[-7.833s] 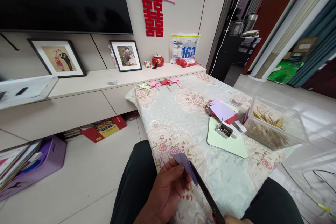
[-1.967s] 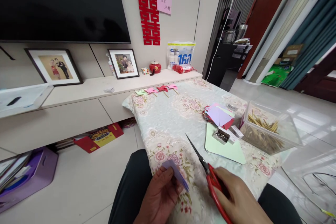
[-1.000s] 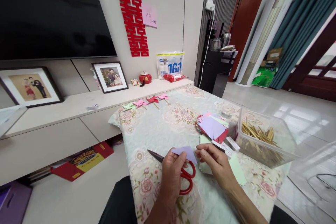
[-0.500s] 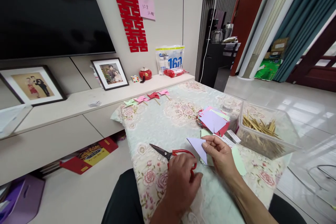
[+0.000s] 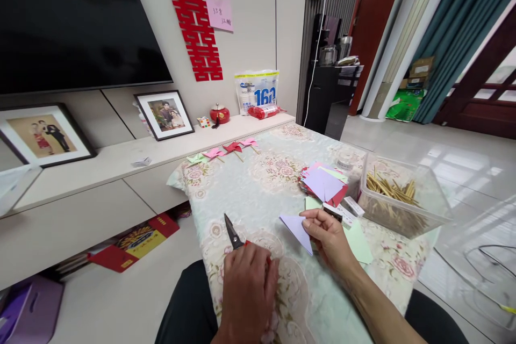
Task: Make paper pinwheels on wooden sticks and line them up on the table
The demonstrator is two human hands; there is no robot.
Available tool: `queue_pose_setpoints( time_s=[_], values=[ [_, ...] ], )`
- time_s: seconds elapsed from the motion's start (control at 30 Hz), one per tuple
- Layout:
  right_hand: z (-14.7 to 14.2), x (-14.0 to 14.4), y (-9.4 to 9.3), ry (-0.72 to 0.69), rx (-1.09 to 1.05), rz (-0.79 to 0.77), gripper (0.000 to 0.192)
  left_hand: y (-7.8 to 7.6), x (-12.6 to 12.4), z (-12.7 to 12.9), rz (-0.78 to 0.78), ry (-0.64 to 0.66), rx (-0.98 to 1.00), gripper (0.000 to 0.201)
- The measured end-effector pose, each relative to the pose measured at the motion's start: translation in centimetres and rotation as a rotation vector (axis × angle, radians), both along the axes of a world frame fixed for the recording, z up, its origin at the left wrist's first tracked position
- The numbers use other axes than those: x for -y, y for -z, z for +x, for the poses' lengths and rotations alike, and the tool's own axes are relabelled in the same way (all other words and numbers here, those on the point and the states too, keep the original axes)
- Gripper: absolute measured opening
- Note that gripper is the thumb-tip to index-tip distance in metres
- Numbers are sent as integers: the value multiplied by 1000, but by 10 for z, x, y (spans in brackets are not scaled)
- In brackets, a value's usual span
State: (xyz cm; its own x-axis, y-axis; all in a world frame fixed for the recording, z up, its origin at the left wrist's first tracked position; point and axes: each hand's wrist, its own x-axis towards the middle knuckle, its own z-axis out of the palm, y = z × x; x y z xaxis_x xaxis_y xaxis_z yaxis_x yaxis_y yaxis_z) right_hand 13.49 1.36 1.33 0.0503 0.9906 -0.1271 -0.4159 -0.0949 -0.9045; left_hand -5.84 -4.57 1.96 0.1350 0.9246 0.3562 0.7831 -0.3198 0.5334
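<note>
Our left hand (image 5: pixel 248 285) grips the scissors (image 5: pixel 233 232); our right hand (image 5: pixel 328 234) pinches the purple paper (image 5: pixel 297 226). We should hold it taut, blades aimed away.

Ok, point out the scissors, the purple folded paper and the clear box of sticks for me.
scissors (image 5: pixel 231 231): head view, on the dark blades sticking out past the left hand.
purple folded paper (image 5: pixel 296 228): head view, on the middle of its flat face.
clear box of sticks (image 5: pixel 419 209): head view, on the box's near transparent wall.
</note>
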Motion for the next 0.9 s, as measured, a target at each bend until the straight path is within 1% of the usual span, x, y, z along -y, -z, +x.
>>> queue_pose_setpoints(
  time_s=[0.03, 0.07, 0.13, 0.17, 0.2, 0.23, 0.27, 0.33, 0.4, 0.5, 0.63, 0.8, 0.9],
  values=[
    [-1, 0, -1, -12, -22, -26, 40, -4, -4, 3, -44, 4, 136, 21],
    [-2, 1, -2, -26, -43, -48, 40, -6, -10, 7, -105, 29, 317, 21],
    [-3, 2, -3, -54, -77, -75, 39, -7, -23, 18, -336, 112, 728, 37],
    [-3, 3, -3, -65, -88, -82, 39, -5, -28, 25, -455, 184, 936, 48],
    [-4, 3, -4, -73, -94, -86, 39, -2, -34, 31, -505, 235, 1113, 57],
    [-4, 4, -4, -79, -97, -90, 38, 1, -37, 37, -504, 266, 1237, 63],
    [-4, 4, -4, -82, -96, -94, 38, 5, -40, 43, -521, 294, 1309, 65],
    [-4, 4, -4, -87, -90, -103, 37, 11, -41, 49, -534, 297, 1395, 61],
    [-5, 4, -3, -94, -76, -103, 36, 14, -39, 52, -544, 280, 1435, 54],
    [-5, 4, -2, -109, -61, -97, 36, 15, -37, 51, -541, 269, 1471, 50],
    [-4, 4, 3, -110, -29, -75, 36, 17, -38, 49, -540, 224, 1501, 49],
    [-4, 4, 11, -119, 135, 5, 35, 24, -39, 50, -508, 219, 1518, 45],
    [-4, 4, 9, -110, 282, 69, 36, 28, -39, 50, -506, 208, 1511, 42]
  ],
)
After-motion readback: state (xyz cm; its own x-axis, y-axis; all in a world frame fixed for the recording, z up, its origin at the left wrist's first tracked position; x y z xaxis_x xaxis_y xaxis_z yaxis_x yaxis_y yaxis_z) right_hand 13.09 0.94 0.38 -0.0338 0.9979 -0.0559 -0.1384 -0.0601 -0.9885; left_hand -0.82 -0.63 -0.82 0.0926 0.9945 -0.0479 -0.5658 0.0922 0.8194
